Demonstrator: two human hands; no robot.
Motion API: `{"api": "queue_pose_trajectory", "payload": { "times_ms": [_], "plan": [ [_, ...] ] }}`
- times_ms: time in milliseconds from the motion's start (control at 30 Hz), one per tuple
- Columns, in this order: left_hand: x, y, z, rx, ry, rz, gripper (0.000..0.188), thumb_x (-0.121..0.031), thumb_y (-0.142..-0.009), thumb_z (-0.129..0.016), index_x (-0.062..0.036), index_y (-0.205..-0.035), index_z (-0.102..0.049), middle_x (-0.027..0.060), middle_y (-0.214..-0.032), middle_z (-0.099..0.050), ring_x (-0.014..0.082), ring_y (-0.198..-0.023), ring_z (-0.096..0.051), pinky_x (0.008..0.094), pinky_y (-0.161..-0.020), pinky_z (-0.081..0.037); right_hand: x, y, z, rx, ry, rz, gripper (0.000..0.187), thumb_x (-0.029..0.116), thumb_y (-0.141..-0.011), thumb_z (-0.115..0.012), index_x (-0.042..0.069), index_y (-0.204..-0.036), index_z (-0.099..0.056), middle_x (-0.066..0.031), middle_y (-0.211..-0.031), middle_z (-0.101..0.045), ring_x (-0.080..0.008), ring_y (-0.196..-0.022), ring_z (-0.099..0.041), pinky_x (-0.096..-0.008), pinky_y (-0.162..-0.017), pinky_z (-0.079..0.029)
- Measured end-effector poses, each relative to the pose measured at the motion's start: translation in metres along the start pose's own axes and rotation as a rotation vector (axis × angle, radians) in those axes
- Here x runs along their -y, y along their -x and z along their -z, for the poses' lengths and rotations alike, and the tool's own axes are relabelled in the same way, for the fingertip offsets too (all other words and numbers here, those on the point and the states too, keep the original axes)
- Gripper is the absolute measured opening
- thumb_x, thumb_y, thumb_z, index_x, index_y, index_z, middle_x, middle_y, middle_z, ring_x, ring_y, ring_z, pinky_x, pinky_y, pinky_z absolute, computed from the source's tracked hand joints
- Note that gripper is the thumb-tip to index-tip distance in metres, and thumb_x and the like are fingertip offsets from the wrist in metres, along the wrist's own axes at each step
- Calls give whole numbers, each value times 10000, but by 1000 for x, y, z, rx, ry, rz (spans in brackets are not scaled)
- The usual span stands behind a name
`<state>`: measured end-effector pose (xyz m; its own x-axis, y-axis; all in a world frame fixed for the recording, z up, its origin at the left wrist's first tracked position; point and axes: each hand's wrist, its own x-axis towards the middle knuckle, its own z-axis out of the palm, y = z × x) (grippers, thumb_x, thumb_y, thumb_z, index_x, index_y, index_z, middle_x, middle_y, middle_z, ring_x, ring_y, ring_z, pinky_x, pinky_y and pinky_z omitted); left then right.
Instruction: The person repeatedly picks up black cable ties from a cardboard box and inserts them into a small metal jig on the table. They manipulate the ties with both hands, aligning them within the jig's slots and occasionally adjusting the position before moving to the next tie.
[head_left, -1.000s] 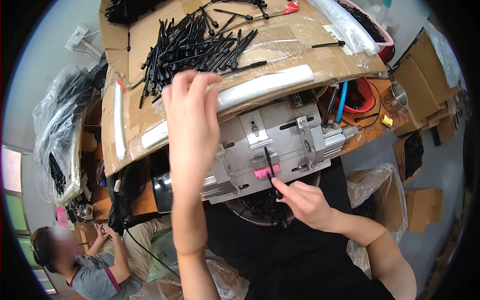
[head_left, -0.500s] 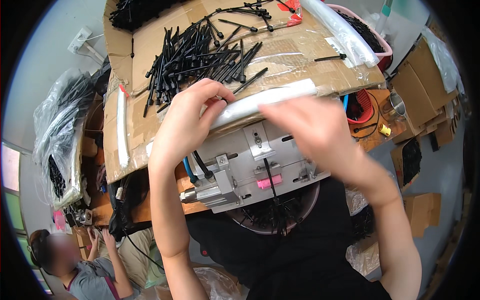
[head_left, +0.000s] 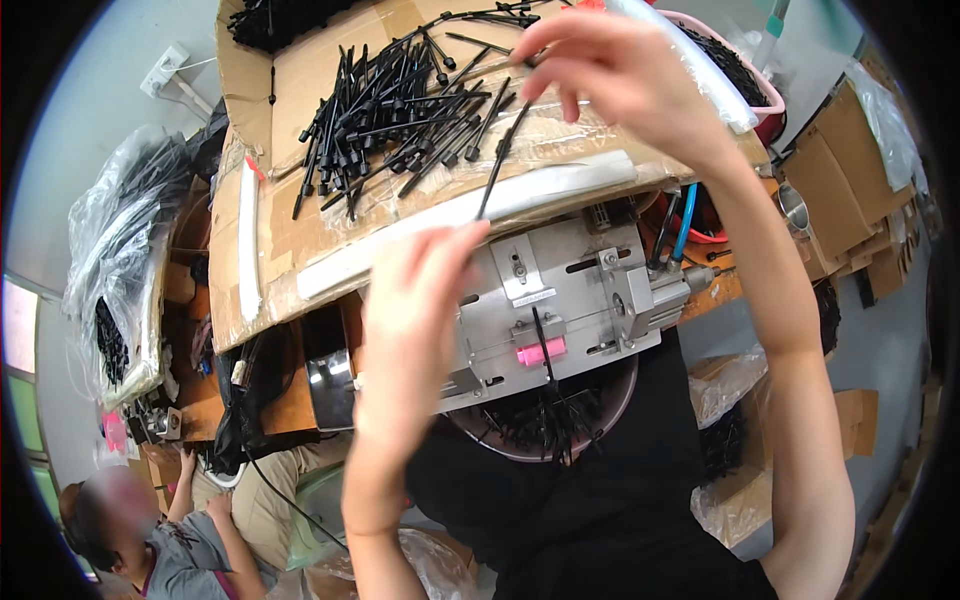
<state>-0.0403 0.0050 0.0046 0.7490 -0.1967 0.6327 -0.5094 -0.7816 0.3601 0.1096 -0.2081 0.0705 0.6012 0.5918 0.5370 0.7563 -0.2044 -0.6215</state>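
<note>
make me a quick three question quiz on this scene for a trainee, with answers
1. True or false: in the picture, the blue hose is to the right of the pink piece.
2. What lies heaped on the cardboard?
a) silver screws
b) black rods
c) white cups
3. Fill in: Of the camera wearer's two hands, the ____ hand is higher in the picture.

Key:
1. True
2. b
3. right hand

Rods [head_left: 352,130] on cardboard [head_left: 290,235], fixture [head_left: 580,302] in front, basin [head_left: 631,395] nearer, person [head_left: 195,560] left
</note>
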Motion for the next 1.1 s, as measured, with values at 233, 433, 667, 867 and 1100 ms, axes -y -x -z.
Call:
{"api": "queue_pose_trajectory", "payload": {
  "times_ms": [233, 433, 667, 867, 1100],
  "plan": [
    [-89, 115, -58, 159, -136, 238, 691, 9, -745, -747, 57, -1385, -492, 111, -967, -575, 281, -855, -521, 376, -786, -447, 22, 92, 16, -377, -377, -46, 248, 40, -972, -569, -30, -1209, -568, -197, -1011, -701, -200, -826, -702, -209, -551, -511],
    [-92, 112, -73, 253, -213, 265, 691, -31, -788, -727, 48, -1416, -449, 121, -990, -558, 288, -898, -521, 389, -821, -443, 41, 136, 7, -529, -526, -111, 249, 0, -912, -642, -62, -1146, -582, -192, -965, -690, -223, -807, -702, -247, -568, -546],
    [-85, 111, -71, 286, -215, 279, 696, -9, -778, -722, 43, -1417, -450, 123, -983, -553, 293, -901, -522, 397, -813, -453, 56, 178, -50, -463, -458, -331, 240, -105, -822, -692, -38, -1037, -608, -162, -966, -686, -172, -797, -671, -244, -591, -540],
    [-57, 25, -25, 140, -181, 156, 529, 118, -783, -579, -18, -1294, -591, 151, -973, -558, 318, -927, -538, 429, -845, -452, 52, 220, -116, -166, 85, -172, 601, -99, -724, -738, -49, -1297, -564, -132, -808, -645, -238, -640, -608, -339, -582, -506],
    [42, -91, -33, 150, -225, -62, 287, 42, -785, -665, -11, -1067, -663, 125, -965, -612, 318, -956, -550, 401, -848, -459, 41, 222, -149, -36, 104, -147, 622, 20, -793, -739, -13, -1374, -521, -84, -668, -573, -216, -581, -588, -333, -540, -473]
  ]
}}
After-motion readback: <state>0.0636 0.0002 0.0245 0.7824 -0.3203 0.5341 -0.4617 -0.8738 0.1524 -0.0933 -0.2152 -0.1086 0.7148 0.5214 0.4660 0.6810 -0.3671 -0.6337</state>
